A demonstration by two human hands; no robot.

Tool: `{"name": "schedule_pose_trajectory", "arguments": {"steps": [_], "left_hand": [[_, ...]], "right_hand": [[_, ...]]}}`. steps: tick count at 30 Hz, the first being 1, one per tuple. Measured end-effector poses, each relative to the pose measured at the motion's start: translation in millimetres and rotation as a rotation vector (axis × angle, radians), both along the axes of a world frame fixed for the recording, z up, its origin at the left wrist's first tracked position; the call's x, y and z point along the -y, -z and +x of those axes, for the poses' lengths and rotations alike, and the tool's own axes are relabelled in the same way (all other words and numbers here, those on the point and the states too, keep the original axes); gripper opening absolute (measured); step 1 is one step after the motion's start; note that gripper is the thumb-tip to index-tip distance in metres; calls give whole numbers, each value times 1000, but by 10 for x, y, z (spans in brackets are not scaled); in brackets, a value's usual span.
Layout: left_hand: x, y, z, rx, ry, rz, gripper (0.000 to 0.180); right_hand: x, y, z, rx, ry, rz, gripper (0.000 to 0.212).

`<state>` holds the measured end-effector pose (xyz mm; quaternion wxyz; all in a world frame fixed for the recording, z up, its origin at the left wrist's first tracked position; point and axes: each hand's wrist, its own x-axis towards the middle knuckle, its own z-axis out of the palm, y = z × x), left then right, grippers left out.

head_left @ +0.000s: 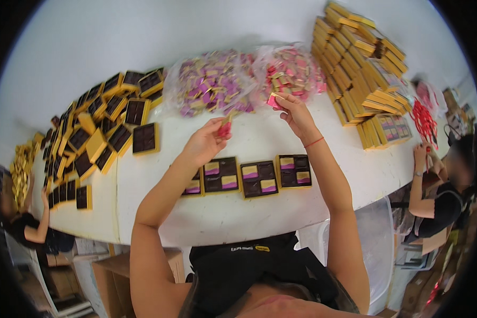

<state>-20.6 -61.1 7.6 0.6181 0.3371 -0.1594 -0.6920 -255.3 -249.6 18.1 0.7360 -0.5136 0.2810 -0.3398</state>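
Note:
My left hand point(206, 142) is closed on red-pink and gold wrapped pieces point(224, 128) above the table. Farther right, my right hand point(296, 114) pinches a small pink and gold wrapped piece point(274, 101) near the bag of pink pieces point(291, 71). Below my hands, several gold-edged boxes with dark four-compartment inserts stand in a row. In the middle box point(258, 179), the right box point(294, 171) and the box beside my left forearm point(220, 175), two purple and gold pieces sit in diagonal compartments. My left forearm partly hides the leftmost box point(192, 185).
A clear bag of purple and gold pieces point(209, 82) lies at the back. Open dark-lined boxes point(111, 138) are heaped to the left. Filled boxes point(355, 69) are stacked high at the right, near red ribbons point(423, 122). Another person works at each end of the table point(249, 214).

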Motion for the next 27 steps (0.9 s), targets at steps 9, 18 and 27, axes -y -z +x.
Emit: {"name": "schedule_pose_trajectory", "arguments": {"steps": [9, 18, 27], "left_hand": [[-1546, 136, 546, 207, -358, 137, 17], [-1920, 476, 862, 821, -564, 165, 9], [-1956, 342, 702, 838, -503, 73, 10]], "right_hand": [[-1084, -115, 805, 36, -495, 118, 20], [-1395, 100, 977, -46, -547, -471, 19], [-1491, 81, 997, 21, -643, 57, 26]]}}
